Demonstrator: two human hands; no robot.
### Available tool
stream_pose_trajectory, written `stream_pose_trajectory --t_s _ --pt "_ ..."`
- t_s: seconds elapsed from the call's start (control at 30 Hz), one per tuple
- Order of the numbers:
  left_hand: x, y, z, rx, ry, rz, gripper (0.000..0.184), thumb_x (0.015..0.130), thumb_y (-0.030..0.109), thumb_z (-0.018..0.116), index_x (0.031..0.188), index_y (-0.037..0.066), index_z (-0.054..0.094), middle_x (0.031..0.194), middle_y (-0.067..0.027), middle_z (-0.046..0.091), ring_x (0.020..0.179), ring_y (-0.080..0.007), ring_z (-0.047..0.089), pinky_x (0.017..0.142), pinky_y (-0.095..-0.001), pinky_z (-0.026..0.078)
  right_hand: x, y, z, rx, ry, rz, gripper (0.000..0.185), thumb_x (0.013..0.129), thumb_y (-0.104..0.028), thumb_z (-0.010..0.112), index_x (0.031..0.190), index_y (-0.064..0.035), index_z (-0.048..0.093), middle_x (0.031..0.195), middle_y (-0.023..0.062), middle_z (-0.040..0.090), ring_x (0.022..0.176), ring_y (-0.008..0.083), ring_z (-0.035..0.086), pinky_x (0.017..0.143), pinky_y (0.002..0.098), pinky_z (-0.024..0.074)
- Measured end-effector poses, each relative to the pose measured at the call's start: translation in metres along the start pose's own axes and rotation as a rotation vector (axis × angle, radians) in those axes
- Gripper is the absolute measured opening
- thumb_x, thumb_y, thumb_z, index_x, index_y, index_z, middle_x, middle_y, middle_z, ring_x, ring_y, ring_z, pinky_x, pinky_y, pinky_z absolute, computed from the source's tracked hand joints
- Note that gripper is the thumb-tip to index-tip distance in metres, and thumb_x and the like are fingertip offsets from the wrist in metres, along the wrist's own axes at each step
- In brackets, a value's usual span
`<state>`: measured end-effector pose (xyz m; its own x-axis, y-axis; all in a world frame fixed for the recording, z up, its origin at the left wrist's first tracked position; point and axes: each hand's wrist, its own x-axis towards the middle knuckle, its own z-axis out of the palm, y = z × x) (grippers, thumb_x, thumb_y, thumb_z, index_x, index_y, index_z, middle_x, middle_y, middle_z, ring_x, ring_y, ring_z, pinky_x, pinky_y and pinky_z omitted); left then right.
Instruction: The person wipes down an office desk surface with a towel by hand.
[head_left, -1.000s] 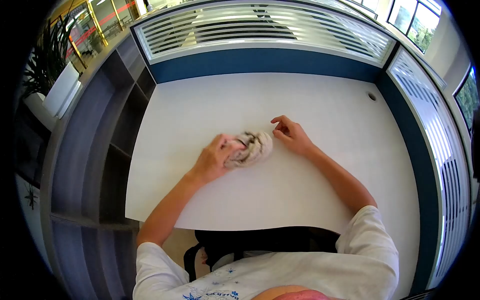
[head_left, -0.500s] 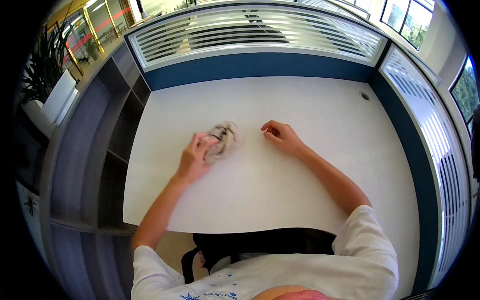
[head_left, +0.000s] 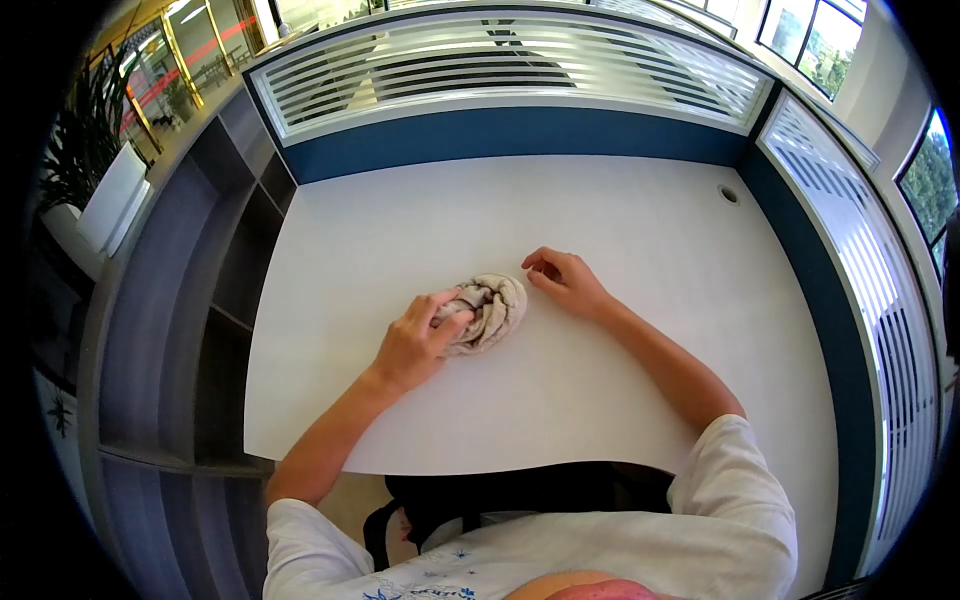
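Note:
A beige, crumpled cloth (head_left: 497,318) is coiled into a round bundle near the middle of the white desk. My left hand (head_left: 415,340) grips its left side, thumb and fingers curled over the edge and pressing into the folds. Just beyond the bundle's upper right is my right hand (head_left: 565,280), resting on or just above the desktop. Its fingers are loosely bent, with a gap between thumb and index finger and nothing between them. The palm sides of both hands are hidden.
The white desk (head_left: 640,390) has a round cable hole (head_left: 728,195) at its back right. Blue partitions (head_left: 520,130) with striped glass close off the back and right. Grey shelving (head_left: 150,330) stands along the left, a potted plant (head_left: 115,195) on top.
My left hand has moved right and slightly toward me with the cloth, which was blurred by motion before and now appears sharp. My right hand has stayed nearly in place.

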<state>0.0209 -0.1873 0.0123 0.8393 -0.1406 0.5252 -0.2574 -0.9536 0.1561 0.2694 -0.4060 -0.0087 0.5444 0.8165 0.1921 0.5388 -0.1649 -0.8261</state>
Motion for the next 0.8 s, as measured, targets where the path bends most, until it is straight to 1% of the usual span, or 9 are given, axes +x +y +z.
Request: stream_pose_trajectory --t_s 0.17,0.23,0.3,0.4,0.43,0.53,0.67,0.73,0.8 --pt "-0.006 -0.026 -0.004 -0.011 0.067 -0.151 0.071 0.066 -0.017 0.079 0.128 0.015 0.069 0.149 -0.0096 0.057 0.129 -0.0362 0.062 0.099 -0.0453 0.061 0.002 -0.006 0.001 0.002 -0.004 0.018 0.023 0.104 -0.016 0.066 0.119 0.0004 0.071 0.090 0.0093 0.074 0.077 0.0188 0.066 0.074 0.0370 0.0535" --pt "-0.010 -0.043 -0.003 0.058 0.093 -0.239 0.070 0.066 -0.016 0.080 0.129 0.014 0.069 0.150 -0.0099 0.057 0.130 -0.0363 0.061 0.101 -0.0458 0.060 -0.001 -0.009 0.002 0.003 0.004 0.017 0.023 0.104 -0.016 0.066 0.119 0.0004 0.071 0.091 0.0094 0.074 0.077 0.0189 0.066 0.074 0.0372 0.0537" --pt "-0.010 -0.055 -0.008 0.095 0.117 -0.339 0.071 0.067 -0.014 0.084 0.131 0.012 0.067 0.148 -0.0108 0.057 0.128 -0.0377 0.063 0.102 -0.0466 0.059 -0.001 -0.013 0.000 0.013 -0.024 0.052 0.024 0.105 -0.015 0.064 0.121 0.0020 0.069 0.093 0.0053 0.070 0.079 0.0142 0.061 0.074 0.0337 0.0515" --pt "-0.008 -0.064 -0.015 0.036 0.161 -0.450 0.070 0.070 -0.014 0.080 0.132 0.014 0.066 0.146 -0.0112 0.057 0.127 -0.0385 0.062 0.099 -0.0469 0.060 -0.001 -0.013 0.000 0.014 -0.038 0.053 0.024 0.106 -0.015 0.064 0.122 0.0024 0.069 0.093 0.0028 0.067 0.079 0.0119 0.057 0.073 0.0317 0.0502" --pt "-0.009 -0.067 -0.014 0.007 0.189 -0.414 0.068 0.068 -0.011 0.088 0.130 0.013 0.069 0.142 -0.0124 0.059 0.117 -0.0389 0.068 0.098 -0.0453 0.061 0.000 -0.012 0.000 0.011 -0.038 0.045 0.024 0.106 -0.015 0.063 0.122 0.0022 0.069 0.092 0.0027 0.066 0.078 0.0119 0.057 0.073 0.0316 0.0500" --pt "-0.017 -0.074 0.000 0.103 0.173 -0.258 0.066 0.069 -0.010 0.088 0.128 0.014 0.071 0.141 -0.0135 0.059 0.117 -0.0376 0.069 0.096 -0.0448 0.062 0.003 -0.009 0.000 -0.045 -0.015 0.023 0.021 0.103 -0.015 0.065 0.118 -0.0011 0.072 0.089 0.0094 0.074 0.078 0.0199 0.067 0.075 0.0374 0.0543" --pt "-0.012 -0.037 0.006 -0.179 0.067 -0.077 0.068 0.067 -0.006 0.090 0.128 0.016 0.072 0.141 -0.0140 0.061 0.113 -0.0360 0.071 0.092 -0.0460 0.063 0.005 -0.003 0.003 -0.060 0.002 -0.017 0.022 0.103 -0.016 0.066 0.117 -0.0014 0.072 0.088 0.0101 0.074 0.077 0.0204 0.068 0.074 0.0374 0.0542" --pt "-0.002 -0.012 0.001 -0.239 -0.009 -0.007 0.065 0.067 -0.001 0.092 0.126 0.016 0.071 0.142 -0.0129 0.061 0.114 -0.0352 0.070 0.094 -0.0453 0.063 0.005 -0.001 0.004 -0.062 0.018 -0.043 0.022 0.102 -0.017 0.067 0.117 -0.0014 0.073 0.088 0.0101 0.074 0.078 0.0207 0.068 0.074 0.0378 0.0544" --pt "0.004 -0.002 -0.007 -0.278 -0.034 -0.008 0.065 0.066 0.002 0.092 0.126 0.018 0.070 0.142 -0.0098 0.061 0.122 -0.0334 0.066 0.100 -0.0447 0.060 0.005 0.000 0.003 -0.052 0.005 -0.031 0.022 0.102 -0.017 0.067 0.116 -0.0011 0.073 0.088 0.0102 0.074 0.077 0.0214 0.068 0.074 0.0381 0.0546"
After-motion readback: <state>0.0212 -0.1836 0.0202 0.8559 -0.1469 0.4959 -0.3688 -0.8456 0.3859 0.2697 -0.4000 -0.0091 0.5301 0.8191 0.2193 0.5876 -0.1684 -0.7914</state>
